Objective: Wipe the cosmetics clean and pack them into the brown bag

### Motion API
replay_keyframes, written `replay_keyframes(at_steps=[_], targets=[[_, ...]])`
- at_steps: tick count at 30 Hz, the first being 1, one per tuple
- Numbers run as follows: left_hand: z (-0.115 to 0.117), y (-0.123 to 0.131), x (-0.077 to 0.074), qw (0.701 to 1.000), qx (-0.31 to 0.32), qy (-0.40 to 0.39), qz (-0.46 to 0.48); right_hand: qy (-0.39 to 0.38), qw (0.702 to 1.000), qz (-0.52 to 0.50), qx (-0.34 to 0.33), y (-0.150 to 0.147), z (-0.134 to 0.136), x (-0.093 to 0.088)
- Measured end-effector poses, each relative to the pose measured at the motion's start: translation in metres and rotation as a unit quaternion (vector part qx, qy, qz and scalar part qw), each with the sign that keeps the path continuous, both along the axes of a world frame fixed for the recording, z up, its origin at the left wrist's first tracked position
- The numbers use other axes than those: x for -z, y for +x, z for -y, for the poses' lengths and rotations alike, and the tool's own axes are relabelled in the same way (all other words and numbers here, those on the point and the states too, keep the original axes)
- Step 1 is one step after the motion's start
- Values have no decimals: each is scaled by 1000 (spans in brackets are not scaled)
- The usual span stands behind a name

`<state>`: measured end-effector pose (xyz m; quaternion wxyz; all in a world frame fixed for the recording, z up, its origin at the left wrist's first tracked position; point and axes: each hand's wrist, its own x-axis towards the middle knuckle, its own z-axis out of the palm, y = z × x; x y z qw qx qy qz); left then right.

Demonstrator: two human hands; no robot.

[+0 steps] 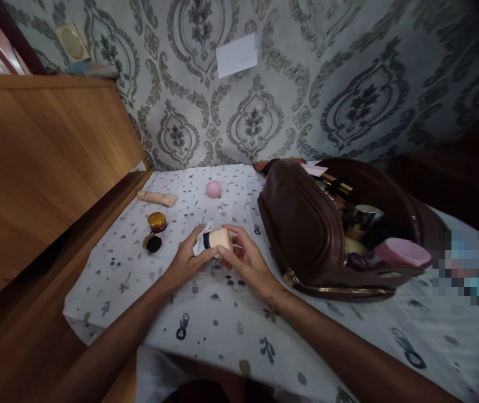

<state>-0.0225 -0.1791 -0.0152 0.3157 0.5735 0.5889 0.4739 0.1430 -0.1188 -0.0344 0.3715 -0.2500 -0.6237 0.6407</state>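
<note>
Near the middle of the frame I see both hands closed on one small peach tube (219, 239): the left hand (189, 258) wraps its white end, the right hand (245, 260) pinches the body, so it sits just above the printed cloth (205, 330). Forearms enter from the lower edge, wrists bent inward. Right of them lies an open brown bag (306, 224).

Peach tube (221, 239), sideways, mid-scene.
It's a small peach-coloured tube with a dark band and a white end. It lies on its side with the white end pointing left, pinched between the left hand (186, 260) and the right hand (247, 263), near the middle of the scene.
</note>
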Motion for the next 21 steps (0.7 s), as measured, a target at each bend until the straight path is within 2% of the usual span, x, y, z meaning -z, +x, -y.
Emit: replay_keyframes(at_steps=[4,8,13,16,21], targets=[[-1,-2,3,999,-8,36,-36,2,999,29,18,1,-1,2],[-2,-4,6,990,7,89,-113,-12,999,28,23,0,-1,1],[0,-3,7,971,40,119,-204,-66,997,19,26,-1,-5,1],[0,-1,7,974,37,114,-191,-78,997,-8,27,-1,-5,1],[1,1,4,994,3,69,-89,-88,994,-65,-11,-2,-4,-1]])
